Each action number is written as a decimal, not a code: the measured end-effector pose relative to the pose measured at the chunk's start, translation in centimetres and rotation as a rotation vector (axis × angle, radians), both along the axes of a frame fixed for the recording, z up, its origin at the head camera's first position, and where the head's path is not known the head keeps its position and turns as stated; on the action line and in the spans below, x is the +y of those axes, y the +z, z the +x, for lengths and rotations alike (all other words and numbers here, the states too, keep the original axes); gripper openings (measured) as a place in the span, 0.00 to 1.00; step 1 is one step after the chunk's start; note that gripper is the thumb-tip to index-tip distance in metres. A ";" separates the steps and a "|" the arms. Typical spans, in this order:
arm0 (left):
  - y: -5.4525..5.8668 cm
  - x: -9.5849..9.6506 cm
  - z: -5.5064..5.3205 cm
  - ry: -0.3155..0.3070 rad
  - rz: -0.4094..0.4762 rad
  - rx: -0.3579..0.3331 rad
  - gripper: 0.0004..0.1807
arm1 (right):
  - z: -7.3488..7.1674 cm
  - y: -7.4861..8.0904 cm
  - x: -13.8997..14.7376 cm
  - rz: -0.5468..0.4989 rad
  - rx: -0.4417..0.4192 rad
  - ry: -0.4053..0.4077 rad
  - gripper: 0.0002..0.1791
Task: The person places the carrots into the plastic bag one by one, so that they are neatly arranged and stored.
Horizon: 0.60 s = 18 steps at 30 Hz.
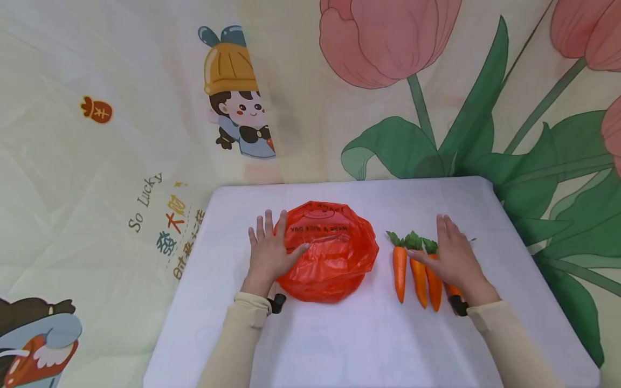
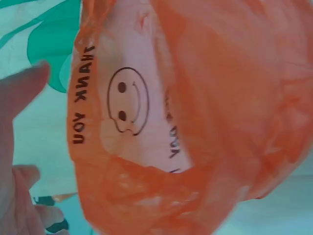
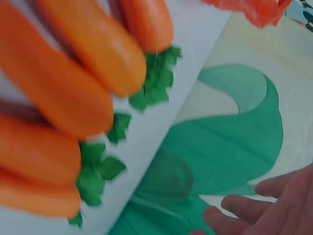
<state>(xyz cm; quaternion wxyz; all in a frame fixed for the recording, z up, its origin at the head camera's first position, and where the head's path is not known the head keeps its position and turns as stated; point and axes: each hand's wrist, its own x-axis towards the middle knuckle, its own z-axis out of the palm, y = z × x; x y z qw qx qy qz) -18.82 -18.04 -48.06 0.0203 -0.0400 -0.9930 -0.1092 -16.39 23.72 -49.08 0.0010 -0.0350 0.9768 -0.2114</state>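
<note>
A red plastic bag (image 1: 335,256) with a printed smiley and lettering lies spread in a rounded shape on the white tabletop (image 1: 339,345). My left hand (image 1: 269,256) is at its left side, fingers spread and holding nothing; the thumb overlaps the bag in the head view. In the left wrist view the bag (image 2: 234,98) fills most of the picture. To the right, several orange carrots (image 1: 399,275) with green leafy tops lie side by side. Over the rightmost ones is my right hand (image 1: 456,264), its fingers straight and its thumb out, partly hiding them. It grips nothing.
Behind the table hangs a pale cloth printed with pink tulips (image 1: 393,37) and green leaves. More printed cloth with a cartoon figure (image 1: 242,108) and lettering covers the left side. Both wrists wear a small black device (image 1: 277,303).
</note>
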 end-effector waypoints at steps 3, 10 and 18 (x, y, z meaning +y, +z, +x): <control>-0.7 -0.5 0.0 0.038 0.050 0.014 0.62 | -0.2 -0.4 -0.8 -0.071 -0.092 -0.019 0.71; -2.3 -1.0 0.4 0.184 0.311 -0.026 0.66 | -0.5 -1.7 -3.1 -0.115 -0.199 -0.108 0.58; -4.4 -1.1 1.3 0.341 0.659 -0.097 0.62 | -0.7 -3.8 -5.2 -0.111 -0.215 -0.113 0.25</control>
